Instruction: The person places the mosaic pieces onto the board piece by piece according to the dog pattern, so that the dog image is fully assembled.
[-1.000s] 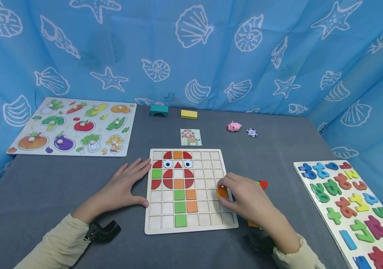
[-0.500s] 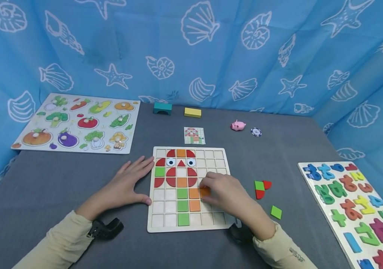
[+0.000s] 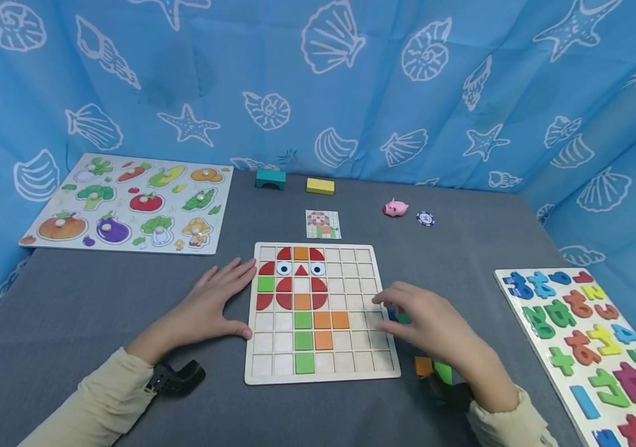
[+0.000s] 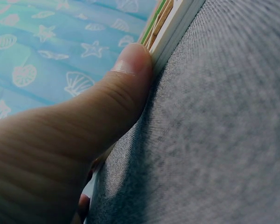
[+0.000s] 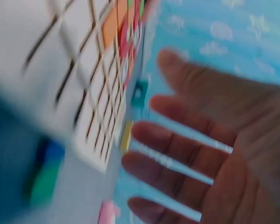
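Observation:
A wooden grid board [image 3: 348, 366] lies on the grey cloth, partly filled with red, green and orange tiles. My left hand [image 3: 206, 310] rests flat at its left edge, thumb and fingertips against the rim; the left wrist view shows the thumb [image 4: 126, 79] pressed to the board's side. My right hand [image 3: 430, 320] hovers over the right edge, holding nothing, its fingers spread apart in the right wrist view. An orange square tile [image 3: 340, 320] sits in the board beside another orange tile [image 3: 322, 320]. Loose green and blue pieces [image 3: 402, 316] are partly hidden under the right hand.
An orange tile [image 3: 423, 366] and a green tile [image 3: 443, 372] lie near the right wrist. Behind the board are a pattern card [image 3: 322, 225], a teal block [image 3: 270, 179], a yellow block [image 3: 320, 186], a toy pig [image 3: 395, 208] and a chip [image 3: 425, 218]. Puzzle boards flank both sides.
My right hand carried an orange tile leftward onto the board, let it go in a square beside another orange tile, and drew back right. The left hand stays at the board's edge.

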`<state>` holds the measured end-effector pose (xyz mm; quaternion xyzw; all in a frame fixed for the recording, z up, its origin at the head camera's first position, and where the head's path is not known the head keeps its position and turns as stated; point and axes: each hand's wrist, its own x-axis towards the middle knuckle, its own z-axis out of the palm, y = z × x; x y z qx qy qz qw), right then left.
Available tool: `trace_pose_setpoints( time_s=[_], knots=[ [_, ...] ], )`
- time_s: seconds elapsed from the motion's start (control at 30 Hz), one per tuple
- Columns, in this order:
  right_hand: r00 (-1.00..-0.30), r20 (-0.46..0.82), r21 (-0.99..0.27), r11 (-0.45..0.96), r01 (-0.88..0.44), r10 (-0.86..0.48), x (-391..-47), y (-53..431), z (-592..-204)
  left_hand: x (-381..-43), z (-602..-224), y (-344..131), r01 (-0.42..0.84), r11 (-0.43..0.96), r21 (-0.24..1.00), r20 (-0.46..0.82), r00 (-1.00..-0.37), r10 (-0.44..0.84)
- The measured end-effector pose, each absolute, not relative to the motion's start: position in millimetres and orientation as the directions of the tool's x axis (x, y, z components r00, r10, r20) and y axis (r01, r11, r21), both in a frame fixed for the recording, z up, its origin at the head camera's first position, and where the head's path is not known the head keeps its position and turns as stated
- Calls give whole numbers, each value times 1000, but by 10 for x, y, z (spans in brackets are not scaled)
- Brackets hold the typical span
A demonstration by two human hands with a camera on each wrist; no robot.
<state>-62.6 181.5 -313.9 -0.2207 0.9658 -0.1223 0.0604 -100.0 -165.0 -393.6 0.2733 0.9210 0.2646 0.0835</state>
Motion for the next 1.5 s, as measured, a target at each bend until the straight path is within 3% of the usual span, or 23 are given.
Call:
trace_pose_setpoints(
  time_s=[0.23, 0.53, 1.13, 1.5],
  knots=[
    [-889, -174, -305, 882, -360, -423, -391, 2227, -3159, -985, -3946, -1653, 471, 702, 535, 16, -836, 549],
    [-866, -279, -295, 896, -333, -414, -240, 2374, -3367, -989, -3936, -1645, 450, 719, 529, -20, -841, 541],
    [-903, -159, -203, 908, -366, -400, -289, 2144, -3324, -987, -3949, -1641, 458, 713, 532, -3, -840, 542],
    [-818, 11, -165, 806, -569, -575, -461, 1543, -3331, -984, -3933, -1637, 461, 710, 532, 2, -839, 544]
  ],
)
